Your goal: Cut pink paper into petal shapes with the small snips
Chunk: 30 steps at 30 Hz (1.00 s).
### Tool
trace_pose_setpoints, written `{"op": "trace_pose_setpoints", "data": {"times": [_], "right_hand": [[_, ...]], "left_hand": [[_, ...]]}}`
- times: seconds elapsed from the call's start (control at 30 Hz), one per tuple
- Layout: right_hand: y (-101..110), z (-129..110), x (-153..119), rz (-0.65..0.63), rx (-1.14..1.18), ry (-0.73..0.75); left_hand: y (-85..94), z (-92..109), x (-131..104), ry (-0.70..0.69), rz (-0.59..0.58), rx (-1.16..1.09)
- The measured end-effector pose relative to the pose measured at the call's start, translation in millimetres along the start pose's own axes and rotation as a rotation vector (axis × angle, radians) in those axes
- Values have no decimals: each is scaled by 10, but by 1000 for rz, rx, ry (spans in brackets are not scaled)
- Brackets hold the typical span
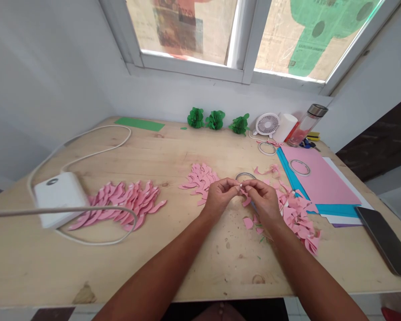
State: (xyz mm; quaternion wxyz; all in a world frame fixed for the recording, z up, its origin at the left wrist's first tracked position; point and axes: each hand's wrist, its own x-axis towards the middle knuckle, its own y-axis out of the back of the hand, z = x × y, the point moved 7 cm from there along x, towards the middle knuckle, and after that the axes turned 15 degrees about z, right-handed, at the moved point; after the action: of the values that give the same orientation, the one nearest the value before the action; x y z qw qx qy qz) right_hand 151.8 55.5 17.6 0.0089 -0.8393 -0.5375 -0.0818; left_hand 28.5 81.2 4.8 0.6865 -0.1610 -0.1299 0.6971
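Pink paper cutouts, three main heaps: one left of centre, one mid-frame, one right of centre. Two hands, left hand and right hand, meet just right of centre; fingertips of both pinch one small pale bit between them. Three rings: one just behind the hands, two farther right. Three green paper balls, upper middle. One fan, one bottle, upper right; one phone, lower right.
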Motion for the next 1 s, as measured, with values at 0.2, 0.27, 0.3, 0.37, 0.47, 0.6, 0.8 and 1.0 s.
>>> {"op": "trace_pose_setpoints", "data": {"times": [0.2, 0.27, 0.3, 0.37, 0.47, 0.6, 0.8, 1.0], "right_hand": [[-11, -18, 1, -2, -4, -13], [-19, -15, 2, -3, 12, -18], [-23, -14, 3, -5, 25, -18], [-30, -4, 4, -9, 42, -24], [-30, 19, 6, -10, 36, -35], [-24, 25, 9, -10, 25, -29], [-23, 44, 13, -10, 20, -39], [-33, 40, 8, -32, 20, -48]], "left_hand": [[-3, -20, 3, 15, -9, -19], [-5, -27, 3, 24, -12, -23], [-6, -28, 3, 26, -12, -25], [-7, -29, 2, 30, -10, -28], [-7, -27, 1, 30, -7, -26], [-15, -25, -1, 30, -21, -27], [-17, -23, -7, 33, -15, -2], [-21, -12, -11, 31, -15, 7]]}}
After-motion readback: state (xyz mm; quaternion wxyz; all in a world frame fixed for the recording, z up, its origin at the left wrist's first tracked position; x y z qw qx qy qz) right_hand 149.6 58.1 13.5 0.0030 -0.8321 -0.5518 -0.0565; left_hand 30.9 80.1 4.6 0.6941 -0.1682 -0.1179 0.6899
